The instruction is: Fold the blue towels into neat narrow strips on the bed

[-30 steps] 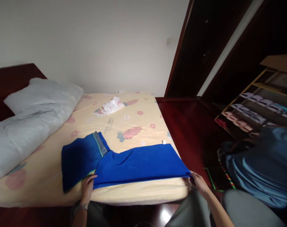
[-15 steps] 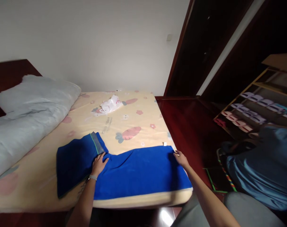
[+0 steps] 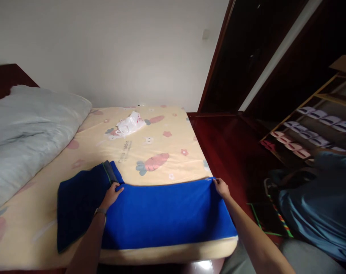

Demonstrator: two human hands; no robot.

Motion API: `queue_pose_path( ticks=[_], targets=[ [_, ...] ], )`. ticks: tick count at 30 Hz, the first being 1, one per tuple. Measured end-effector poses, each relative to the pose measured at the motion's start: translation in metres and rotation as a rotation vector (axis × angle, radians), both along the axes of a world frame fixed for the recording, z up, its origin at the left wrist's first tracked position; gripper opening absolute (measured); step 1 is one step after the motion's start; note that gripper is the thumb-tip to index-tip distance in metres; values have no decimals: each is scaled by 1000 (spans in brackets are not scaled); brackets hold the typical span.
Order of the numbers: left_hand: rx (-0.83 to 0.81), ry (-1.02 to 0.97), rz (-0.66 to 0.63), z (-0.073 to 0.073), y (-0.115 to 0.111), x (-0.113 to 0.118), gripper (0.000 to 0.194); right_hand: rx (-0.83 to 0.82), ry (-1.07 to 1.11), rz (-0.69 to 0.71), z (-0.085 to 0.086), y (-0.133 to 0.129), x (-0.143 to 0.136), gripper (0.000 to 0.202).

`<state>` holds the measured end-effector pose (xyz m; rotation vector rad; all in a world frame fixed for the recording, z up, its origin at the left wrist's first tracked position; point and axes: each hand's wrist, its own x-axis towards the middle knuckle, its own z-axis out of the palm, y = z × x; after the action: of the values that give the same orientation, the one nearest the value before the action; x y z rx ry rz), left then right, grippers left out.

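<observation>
A blue cloth (image 3: 167,215) lies along the near edge of the bed (image 3: 173,253), its far edge pulled nearly straight. My right hand (image 3: 222,188) pinches its far right corner. Near the cloth's far left corner, my left hand (image 3: 112,195) has its fingers closed on the edge. A darker folded part (image 3: 78,205) with a grey band and green edging lies to the left, next to my left hand and wrist.
A crumpled white plastic bag (image 3: 130,124) sits on the bed towards the wall. A pale grey quilt (image 3: 38,133) is heaped at the left. At the right stand a rack of slippers (image 3: 310,133) and a dark blue-green cloth heap (image 3: 318,201).
My right hand has closed on the cloth's far right corner, and my left fingers have gripped the edge. The cloth's far edge has become straighter and its wrinkles smoother. The view has shifted slightly.
</observation>
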<state>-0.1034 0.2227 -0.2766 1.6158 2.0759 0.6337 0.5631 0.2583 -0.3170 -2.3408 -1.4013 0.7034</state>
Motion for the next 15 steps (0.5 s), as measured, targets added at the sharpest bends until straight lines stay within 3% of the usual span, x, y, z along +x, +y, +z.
queue_pose_path(
  ticks=[5,8,11,15],
  targets=[
    [130,27,134,-8,11,14,35,-50,19,-28,0,-4,-5,46],
    [193,47,183,-11,2,18,37,-76,27,-46,4,-17,-6,52],
    [242,100,247,-13,-27,14,41,-140,35,-31,4,-47,4,61],
    [61,201,465,-16,-89,-3,42,-174,87,8,-12,-110,27,63]
  ],
)
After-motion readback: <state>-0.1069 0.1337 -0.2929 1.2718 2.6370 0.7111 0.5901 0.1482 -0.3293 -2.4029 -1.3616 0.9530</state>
